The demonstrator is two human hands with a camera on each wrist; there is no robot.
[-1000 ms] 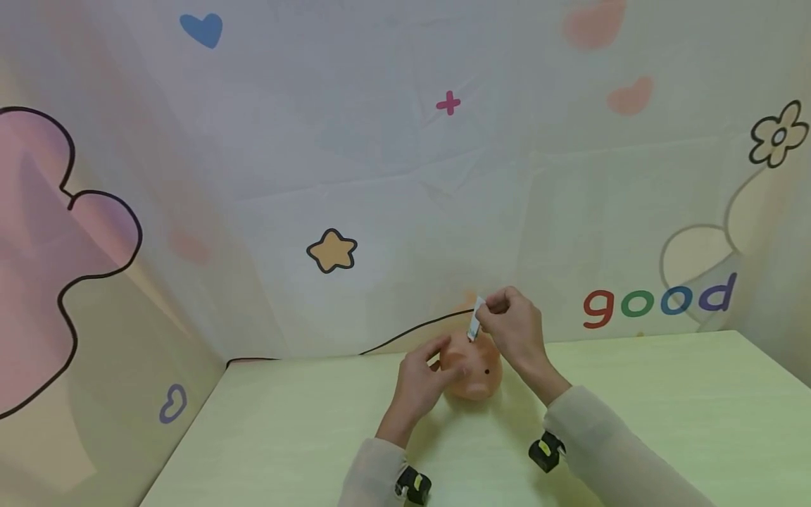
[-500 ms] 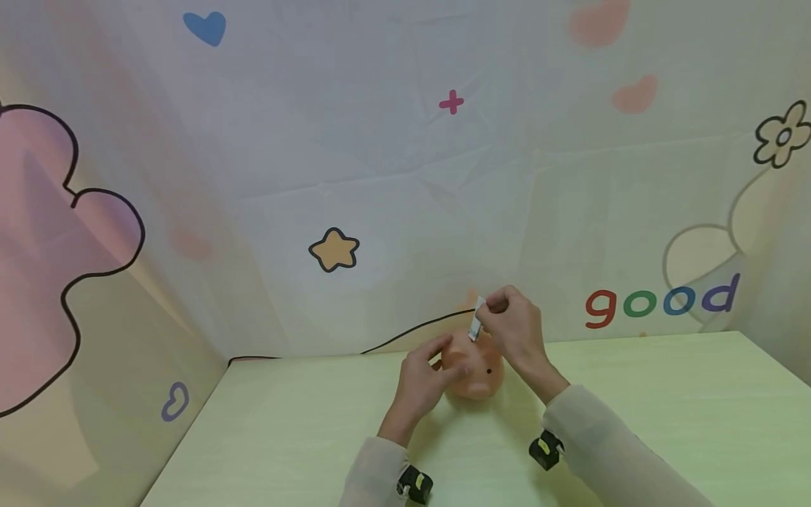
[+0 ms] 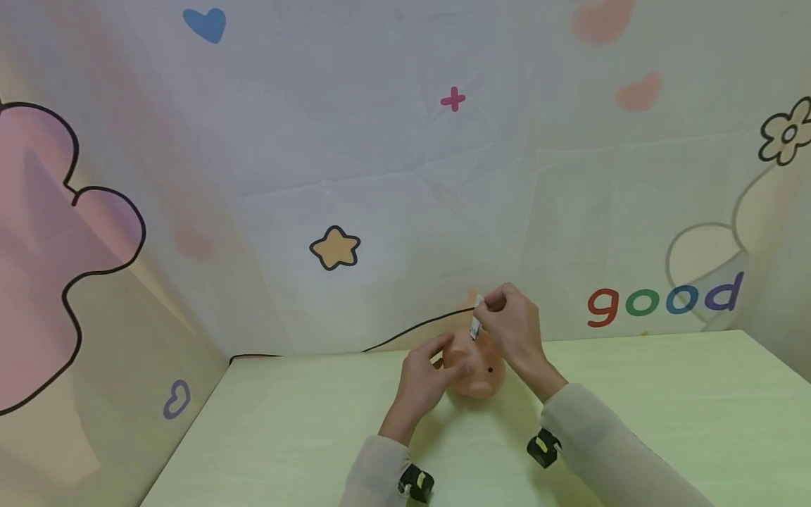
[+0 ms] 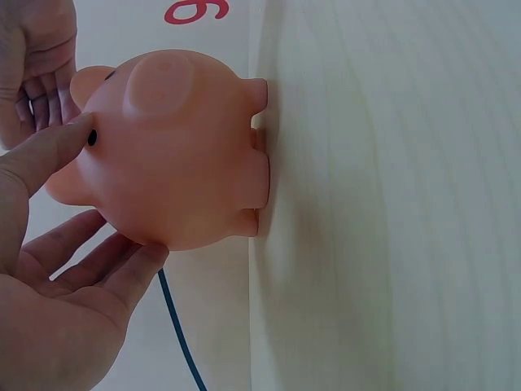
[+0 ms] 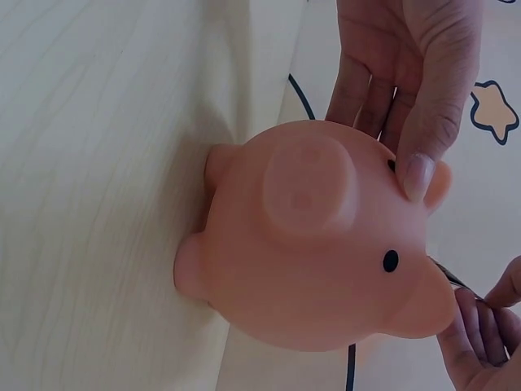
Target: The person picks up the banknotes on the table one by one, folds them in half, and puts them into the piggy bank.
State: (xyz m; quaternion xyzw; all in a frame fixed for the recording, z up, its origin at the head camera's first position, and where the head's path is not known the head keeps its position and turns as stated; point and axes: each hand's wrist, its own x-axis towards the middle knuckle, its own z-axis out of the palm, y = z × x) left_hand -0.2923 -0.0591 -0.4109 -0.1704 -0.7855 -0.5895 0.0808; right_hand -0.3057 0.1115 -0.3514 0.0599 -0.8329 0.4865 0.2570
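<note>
A pink piggy bank (image 3: pixel 479 384) stands upright on its short legs at the table's back edge, its snout towards me. Around its left side my left hand (image 3: pixel 418 384) grips it, thumb near one eye and fingers behind, as the left wrist view shows on the piggy bank (image 4: pixel 179 163). My right hand (image 3: pixel 514 324) pinches a narrow pale strip, apparently a folded banknote (image 3: pixel 475 327), above the pig's back. The strip's lower end meets the top of the pig; how far it sits in any slot is hidden. In the right wrist view, only the banknote's dark thin edge (image 5: pixel 456 278) shows.
A pale wooden table (image 3: pixel 285 422) reaches back to a printed cloth backdrop (image 3: pixel 380 141). Close behind the pig, the cloth rises with a star (image 3: pixel 335 248) and coloured letters. A small black device (image 3: pixel 416 483) is strapped to each wrist.
Both hands stay on the piggy bank and the banknote with hardly any movement. The whole head view has shifted slightly, carrying the backdrop a little right and up.
</note>
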